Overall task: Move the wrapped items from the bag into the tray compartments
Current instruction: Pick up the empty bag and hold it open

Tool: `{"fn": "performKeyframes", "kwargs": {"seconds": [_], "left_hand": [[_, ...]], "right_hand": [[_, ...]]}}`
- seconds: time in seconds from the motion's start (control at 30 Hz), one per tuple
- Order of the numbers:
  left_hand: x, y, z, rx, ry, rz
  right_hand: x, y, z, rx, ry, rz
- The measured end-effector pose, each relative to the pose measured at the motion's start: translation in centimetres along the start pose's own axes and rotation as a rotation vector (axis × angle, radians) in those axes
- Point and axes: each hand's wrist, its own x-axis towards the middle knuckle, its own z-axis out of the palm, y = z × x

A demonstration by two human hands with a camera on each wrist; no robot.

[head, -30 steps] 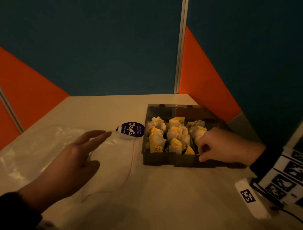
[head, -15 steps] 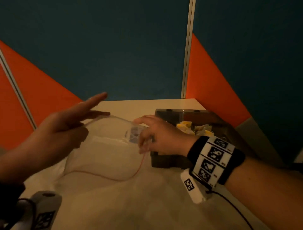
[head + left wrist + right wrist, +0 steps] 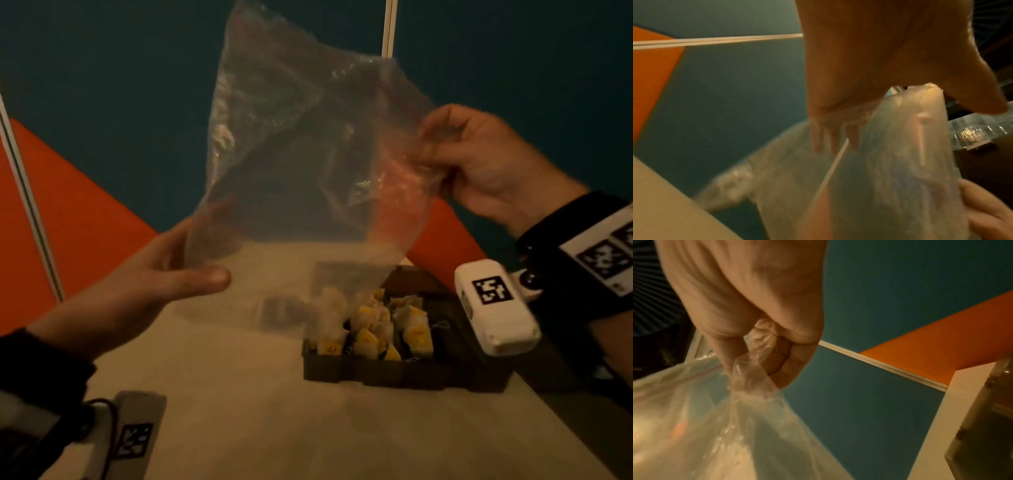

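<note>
A clear plastic bag [image 3: 301,144] hangs in the air above the table, and nothing shows inside it. My left hand [image 3: 191,260] holds its lower left corner between thumb and fingers, the fingers seen behind the plastic [image 3: 830,139]. My right hand [image 3: 442,154] pinches a bunched fold of the bag [image 3: 756,369] at its right edge. Below, the dark tray [image 3: 370,371] sits on the table with several white and yellow wrapped items [image 3: 370,329] in its compartments.
A round dark label [image 3: 284,310] lies on the beige table [image 3: 239,411] left of the tray, seen through the bag. Teal and orange partition walls [image 3: 102,102] close in the back and both sides. Marker-tagged wrist units sit on both forearms.
Both hands have lifted the bag off the table and up in front of the camera. The right hand came away from the tray and took hold of the bag's right edge.
</note>
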Motion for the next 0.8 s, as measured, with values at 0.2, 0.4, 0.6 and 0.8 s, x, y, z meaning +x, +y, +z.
{"fn": "performKeyframes", "kwargs": {"seconds": [0.2,0.4,0.6,0.8], "left_hand": [[2.7,-1.3,2.4,0.01,0.089,-0.051],[3.5,-1.9,4.8,-0.186,0.193,-0.085],[3.2,-2.0,7.3,-0.291,0.225,-0.095],[3.3,-0.2,8.6,-0.225,0.281,-0.045]], "right_hand": [[-0.3,-3.5,-3.3,-0.176,0.204,-0.107],[-2.6,-3.9,-4.3,-0.021,0.179,0.034],[-8.2,0.4,-3.5,-0.009,-0.068,0.247],[-9.0,0.6,-2.9,-0.138,0.317,0.127]]}}
